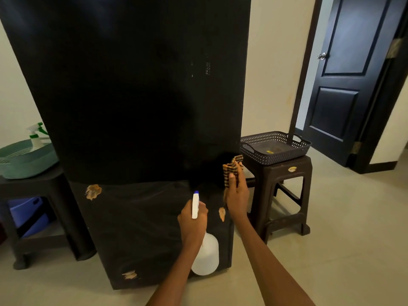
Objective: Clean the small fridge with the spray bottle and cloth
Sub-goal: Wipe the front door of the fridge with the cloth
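Black fridge point(136, 107) bears tan smears; white spray bottle point(204, 250) and checked cloth point(231, 171) held before it.

Left hand point(192, 224) grips a white spray bottle point(205, 255); right hand point(237, 195) presses a checked cloth point(231, 168) against the black fridge point(132, 96).

Both arms reach forward, left grip point(192, 221) and right grip point(237, 195) each closed.

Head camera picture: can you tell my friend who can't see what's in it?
A person faces a black fridge, the left hand holding a white spray bottle and the right hand pressing a checked cloth to its right edge. Tan smears mark the lower front. Dark stools flank it, each carrying a basket.
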